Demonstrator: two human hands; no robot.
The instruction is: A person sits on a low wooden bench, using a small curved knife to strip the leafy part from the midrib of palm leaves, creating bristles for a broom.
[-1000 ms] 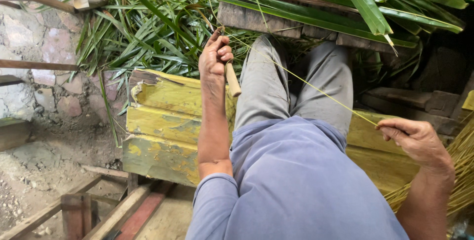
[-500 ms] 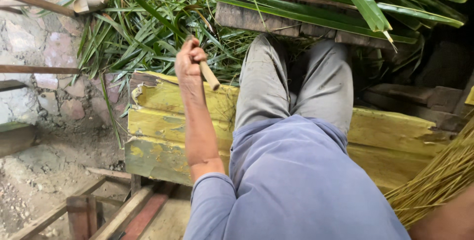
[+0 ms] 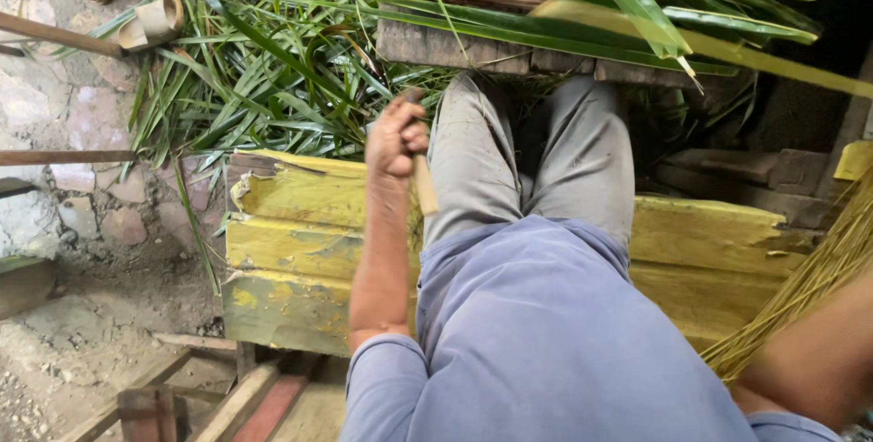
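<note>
Left hand (image 3: 396,137) grasping one wooden handle (image 3: 424,185).
Its fingers (image 3: 414,137) clench the handle; palm leaves (image 3: 273,87) lie beyond them. Right hand's fingers are out of view, beside one straw bundle (image 3: 809,283).

Left hand (image 3: 395,137) clenched around a wooden handle (image 3: 424,185) beside the knee, above yellow planks (image 3: 300,251) and green leaves (image 3: 273,69).
</note>
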